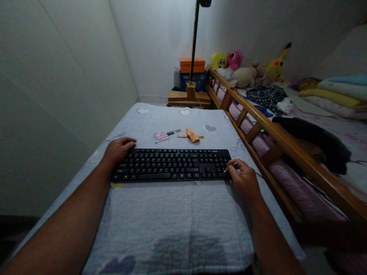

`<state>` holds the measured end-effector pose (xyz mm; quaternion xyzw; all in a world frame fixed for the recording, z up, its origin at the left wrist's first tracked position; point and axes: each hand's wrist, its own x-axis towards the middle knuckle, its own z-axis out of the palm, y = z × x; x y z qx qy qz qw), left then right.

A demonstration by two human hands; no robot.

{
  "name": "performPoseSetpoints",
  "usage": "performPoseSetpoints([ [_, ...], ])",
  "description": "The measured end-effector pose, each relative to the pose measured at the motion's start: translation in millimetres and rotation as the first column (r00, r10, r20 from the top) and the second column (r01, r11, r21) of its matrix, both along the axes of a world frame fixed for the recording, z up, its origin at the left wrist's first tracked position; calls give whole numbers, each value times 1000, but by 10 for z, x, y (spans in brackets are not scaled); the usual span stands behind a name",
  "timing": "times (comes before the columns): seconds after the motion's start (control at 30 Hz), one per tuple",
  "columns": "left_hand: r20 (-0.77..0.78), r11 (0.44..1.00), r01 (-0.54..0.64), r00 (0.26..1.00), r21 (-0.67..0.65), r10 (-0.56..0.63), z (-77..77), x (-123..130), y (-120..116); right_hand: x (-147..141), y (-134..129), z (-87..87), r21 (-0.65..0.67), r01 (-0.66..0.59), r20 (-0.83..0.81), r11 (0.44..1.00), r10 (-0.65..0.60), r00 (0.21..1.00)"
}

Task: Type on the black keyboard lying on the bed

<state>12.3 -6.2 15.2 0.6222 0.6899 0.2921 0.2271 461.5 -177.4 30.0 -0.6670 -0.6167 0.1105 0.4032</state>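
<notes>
This is a bedroom in a home, shown by the bed (pixel 308 128) on the right with its wooden guard rail (pixel 265 121), the SpongeBob plush (pixel 218 61) and Pikachu plush (pixel 275 70) at its far end, the folded blankets (pixel 341 91) stacked farther right, the rumpled clothes (pixel 265 97), and the heart-patterned quilted cover (pixel 172 214) spread nearer.

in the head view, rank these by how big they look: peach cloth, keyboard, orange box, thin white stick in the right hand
1. keyboard
2. orange box, though farther from the camera
3. peach cloth
4. thin white stick, partly hidden by the right hand
</notes>
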Motion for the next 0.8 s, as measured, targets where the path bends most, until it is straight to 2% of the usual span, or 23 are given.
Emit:
performPoseSetpoints([
  [0.53, -4, 1000, -8, 1000, -5, 8, 34, 26, -30, 24, -9, -27, 12, 25, 27, 1000, -25, 999],
  [0.8, 10, 1000, -3, 1000, 9, 3, -8, 4, 0, 10, -9, -1, 16, 11, 16, 1000, -12, 1000],
])
